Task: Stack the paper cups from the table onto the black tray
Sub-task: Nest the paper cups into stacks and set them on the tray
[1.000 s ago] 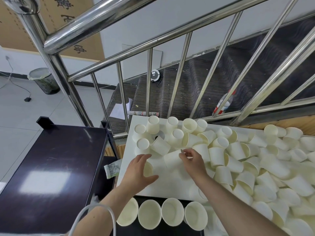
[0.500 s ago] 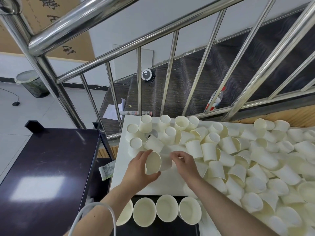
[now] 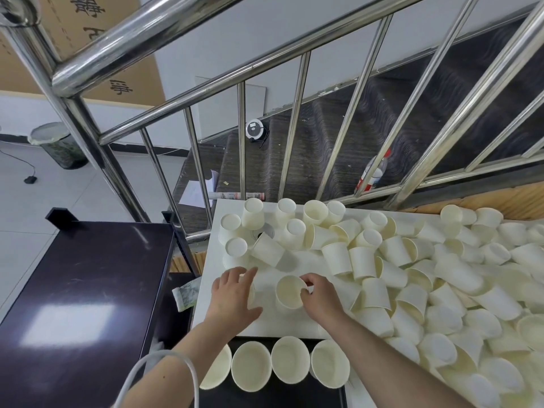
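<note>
At the near edge of the white table (image 3: pixel 235 325), the right hand (image 3: pixel 319 298) pinches the rim of a paper cup (image 3: pixel 290 291) between thumb and fingertips, mouth tilted toward the camera, probably so it can be slipped onto another cup. At nine o'clock from it, the left hand (image 3: pixel 234 293) curls over a second cup (image 3: pixel 250 293), mostly hidden under the palm; the fingers look wrapped around it, likely holding it steady to receive the first. Toward six o'clock, four open cups (image 3: pixel 290 363) stand in a row on the black tray (image 3: pixel 265 396), mouths up, ready for more to nest inside. From twelve to four o'clock a loose heap of cups (image 3: pixel 412 275) covers the table, so most of the stacking remains.
</note>
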{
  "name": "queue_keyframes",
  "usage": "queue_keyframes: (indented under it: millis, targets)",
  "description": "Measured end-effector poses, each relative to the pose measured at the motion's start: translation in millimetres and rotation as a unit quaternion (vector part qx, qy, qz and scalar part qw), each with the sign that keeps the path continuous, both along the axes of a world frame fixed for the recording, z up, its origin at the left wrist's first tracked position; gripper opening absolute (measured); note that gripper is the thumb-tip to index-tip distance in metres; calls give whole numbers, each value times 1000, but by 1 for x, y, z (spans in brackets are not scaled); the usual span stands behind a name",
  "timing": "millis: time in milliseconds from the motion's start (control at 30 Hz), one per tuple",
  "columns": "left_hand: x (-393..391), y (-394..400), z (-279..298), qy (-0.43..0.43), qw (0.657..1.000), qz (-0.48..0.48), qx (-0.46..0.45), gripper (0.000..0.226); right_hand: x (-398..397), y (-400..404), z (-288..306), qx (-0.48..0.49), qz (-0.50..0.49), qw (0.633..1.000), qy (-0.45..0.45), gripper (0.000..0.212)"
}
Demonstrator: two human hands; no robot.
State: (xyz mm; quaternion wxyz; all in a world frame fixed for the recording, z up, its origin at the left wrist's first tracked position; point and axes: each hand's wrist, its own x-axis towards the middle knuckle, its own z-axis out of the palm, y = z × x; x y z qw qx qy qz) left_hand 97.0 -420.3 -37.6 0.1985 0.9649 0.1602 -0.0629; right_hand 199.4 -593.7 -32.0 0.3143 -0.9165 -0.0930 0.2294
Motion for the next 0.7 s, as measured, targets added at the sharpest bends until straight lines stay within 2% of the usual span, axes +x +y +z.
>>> queue_keyframes:
  millis: [200,367,433,533,700]
  targets:
    - [-4,7,-2,44,999,27,-7,77,1,-1,-11,-34,9,999,-12,30]
    - [-2,6,0,48,998,26,-23,73,-7,3,-1,-106,152,978,-93,71]
    - [-4,5,1,42,998,27,-29,72,-11,7,2,-115,205,967,-94,81]
    - [-5,5,4,25,998,28,-43,73,-14,11,1,-135,251,954,-91,74]
    - [-10,5,10,-21,996,34,-77,74,-19,11,5,-109,225,961,-117,67]
